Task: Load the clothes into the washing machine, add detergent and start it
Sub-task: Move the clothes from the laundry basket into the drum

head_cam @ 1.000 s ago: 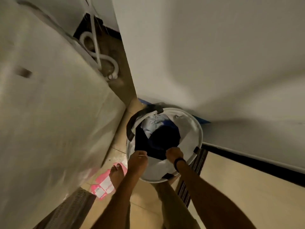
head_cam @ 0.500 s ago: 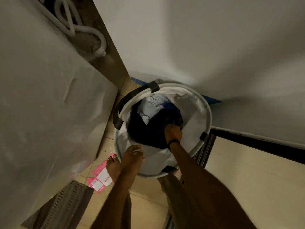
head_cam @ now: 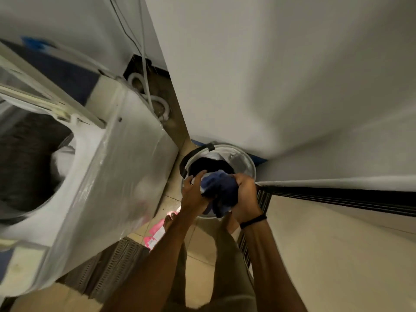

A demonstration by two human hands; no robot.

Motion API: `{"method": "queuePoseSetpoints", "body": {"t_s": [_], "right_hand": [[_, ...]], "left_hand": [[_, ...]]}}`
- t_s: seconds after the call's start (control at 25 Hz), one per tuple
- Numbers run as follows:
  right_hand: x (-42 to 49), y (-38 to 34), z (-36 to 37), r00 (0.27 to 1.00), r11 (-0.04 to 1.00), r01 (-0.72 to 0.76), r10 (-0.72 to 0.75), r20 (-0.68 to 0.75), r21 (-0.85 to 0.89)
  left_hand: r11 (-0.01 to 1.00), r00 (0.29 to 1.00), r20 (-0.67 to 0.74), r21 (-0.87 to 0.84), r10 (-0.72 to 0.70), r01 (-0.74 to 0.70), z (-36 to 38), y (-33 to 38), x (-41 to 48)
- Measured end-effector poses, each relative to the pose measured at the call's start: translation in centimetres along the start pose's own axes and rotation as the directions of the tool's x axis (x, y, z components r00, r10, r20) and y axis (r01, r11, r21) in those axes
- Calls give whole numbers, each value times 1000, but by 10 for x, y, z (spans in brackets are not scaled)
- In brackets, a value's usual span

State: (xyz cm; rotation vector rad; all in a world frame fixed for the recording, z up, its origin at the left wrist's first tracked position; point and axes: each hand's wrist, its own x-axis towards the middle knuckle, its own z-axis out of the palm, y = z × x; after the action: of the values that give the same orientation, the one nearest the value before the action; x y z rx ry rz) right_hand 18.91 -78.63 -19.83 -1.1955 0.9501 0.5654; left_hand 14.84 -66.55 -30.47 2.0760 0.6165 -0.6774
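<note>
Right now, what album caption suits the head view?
Left hand and right hand hold dark blue clothes over the white laundry basket beside the open washing machine.

Blue clothes [head_cam: 221, 188] gripped right above the laundry basket [head_cam: 247, 163]!
Left hand [head_cam: 193, 190] and right hand [head_cam: 244, 192] clutch the bundle from both sides, dead centre; the washing machine [head_cam: 126, 154] stands open-topped at 9 o'clock, and pink paper [head_cam: 155, 234] lies down at 7 o'clock.

I see a plain white wall [head_cam: 281, 75] from twelve to three o'clock, dimly lit. Beige floor tiles [head_cam: 326, 255] lie at four, a striped mat [head_cam: 349, 197] at three, white hoses [head_cam: 163, 102] at eleven.
</note>
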Motion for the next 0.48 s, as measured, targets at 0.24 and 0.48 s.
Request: {"method": "queuePoseSetpoints", "body": {"t_s": [0.24, 0.48], "right_hand": [[-100, -49, -8, 937, 921, 344, -348, 11, -185], [-173, -88, -34, 500, 554, 672, -829, -252, -491]], "left_hand": [[979, 980, 56, 50, 193, -196, -62, 55, -63], [840, 856, 95, 165, 508, -517, -164, 105, -121]]}}
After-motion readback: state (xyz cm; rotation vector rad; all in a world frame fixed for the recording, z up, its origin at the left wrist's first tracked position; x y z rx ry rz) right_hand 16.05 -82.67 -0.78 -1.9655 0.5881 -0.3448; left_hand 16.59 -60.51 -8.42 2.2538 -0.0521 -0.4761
